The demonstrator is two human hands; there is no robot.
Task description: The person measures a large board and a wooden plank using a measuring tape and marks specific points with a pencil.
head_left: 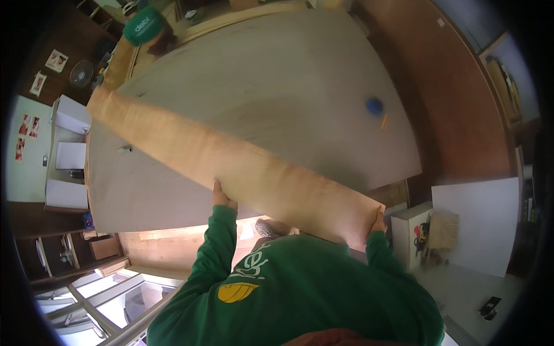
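Note:
A long, wide wooden board (248,167) slants across the view from the far left to the near right, over a large grey tabletop (277,75). My left hand (223,196) grips its near edge around the middle, thumb on top and the other fingers hidden beneath. At the near right end, my right hand (378,222) holds the board by its corner. Whether the board's far end rests on the table or hangs above it, I cannot tell.
A blue round object (374,105) and a small orange stick (384,121) lie on the table's right part. Another person in a green top (144,27) is at the far left. To the right stand a white panel (479,225) and a cabinet (411,230); a fan (81,74) is at left.

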